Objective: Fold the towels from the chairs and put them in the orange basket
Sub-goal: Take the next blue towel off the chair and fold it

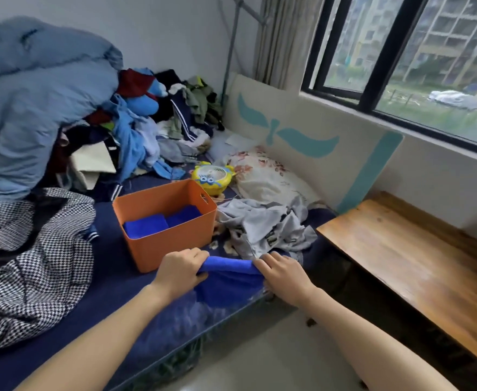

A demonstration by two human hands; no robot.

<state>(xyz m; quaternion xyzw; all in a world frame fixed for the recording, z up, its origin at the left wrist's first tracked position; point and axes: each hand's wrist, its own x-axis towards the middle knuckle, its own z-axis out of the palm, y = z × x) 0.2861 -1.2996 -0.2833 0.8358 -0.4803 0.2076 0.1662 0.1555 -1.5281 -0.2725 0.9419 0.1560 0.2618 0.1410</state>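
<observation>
A person's left hand and right hand each grip an end of a blue towel at the near edge of a bed, the towel's top edge rolled between closed fingers. Just behind the left hand, an orange basket stands on the bed's dark blue cover with two folded blue towels side by side inside. A grey garment lies crumpled to the basket's right, a checked cloth to its left. A wooden desk stands beside the bed under the window.
</observation>
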